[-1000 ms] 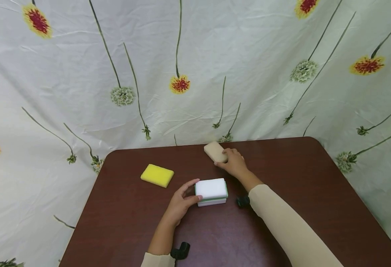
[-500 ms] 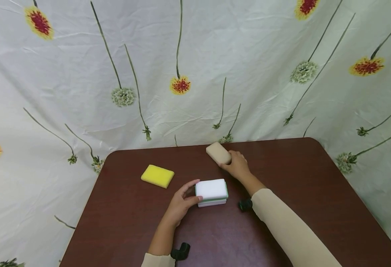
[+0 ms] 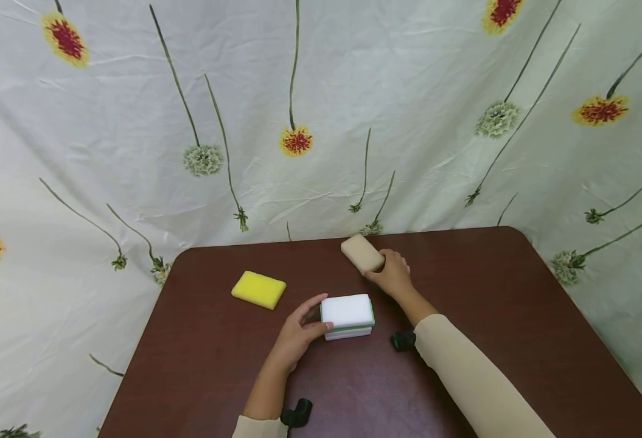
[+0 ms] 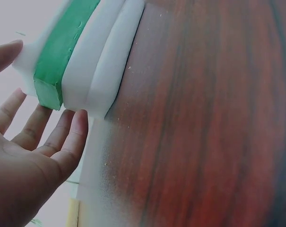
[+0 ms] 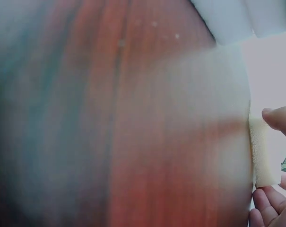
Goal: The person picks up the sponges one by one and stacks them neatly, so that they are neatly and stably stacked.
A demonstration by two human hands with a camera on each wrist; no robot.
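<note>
Near the middle of the brown table, my left hand (image 3: 293, 337) holds the left end of a stack of white sponges (image 3: 347, 311), thumb at the near corner and index finger at the far one. A green layer (image 4: 67, 49) runs between the white ones in the left wrist view, where the fingertips meet the stack's end. Farther back, my right hand (image 3: 394, 274) grips a beige sponge (image 3: 361, 252) by its near right end, thumb on one side and fingers on the other. In the right wrist view, this sponge (image 5: 265, 156) shows between thumb and fingers.
A yellow sponge (image 3: 258, 289) lies flat on the table (image 3: 200, 365), left of the stack. Behind the table's far edge hangs a white curtain (image 3: 331, 85) with a flower print. Black wrist cameras (image 3: 297, 413) sit at both sleeves.
The beige sponge has shifted slightly right and nearer, with the right hand on it. The left hand and the stack stay in place.
</note>
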